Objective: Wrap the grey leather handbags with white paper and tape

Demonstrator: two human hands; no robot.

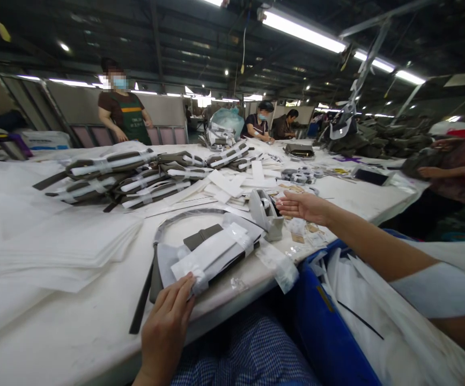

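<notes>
A dark grey-brown handbag [204, 236], partly wrapped in white paper [212, 252] with clear tape across it, lies on the table's front edge. Its long strap [192, 212] loops out behind. My left hand [170, 316] grips the near left corner of the wrapped bag, fingers on top. Beside the grey tape dispenser [265, 214], my right hand [302, 208] is open, its fingers stretched towards the tape roll. Whether a fingertip touches the tape, I cannot make out. A strip of clear plastic [278, 262] hangs over the table edge.
White sheets [55, 230] are stacked at left. Wrapped bags [111, 166] lie piled behind. A blue bin [320, 311] with white sheets stands at front right. Tape rolls [300, 175] and a dark flat device [371, 176] lie further right. Several co-workers [130, 115] are around the table.
</notes>
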